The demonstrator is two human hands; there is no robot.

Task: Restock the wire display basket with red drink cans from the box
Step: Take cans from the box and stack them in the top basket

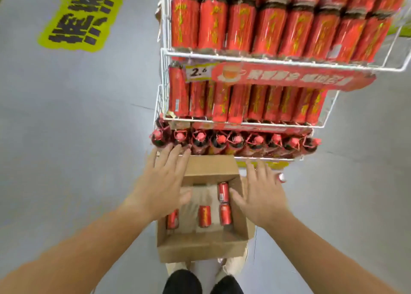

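An open cardboard box (200, 245) sits on the floor in front of my feet, with several red drink cans (204, 216) lying on their sides inside. My left hand (162, 182) hovers over the box's left edge, fingers spread, holding nothing. My right hand (264, 193) hovers over its right edge, also open and empty. Above stands a white wire display rack (222, 55) whose tiers are packed with upright red cans (266, 29). One more red can (281, 177) lies on the floor, just right of my right hand.
The rack's lowest tier holds a row of dark bottles with red caps (235, 140). A red price strip (289, 76) runs along the middle basket. A yellow floor sticker (84, 16) lies to the far left on the grey floor. My shoes (233, 265) stand under the box.
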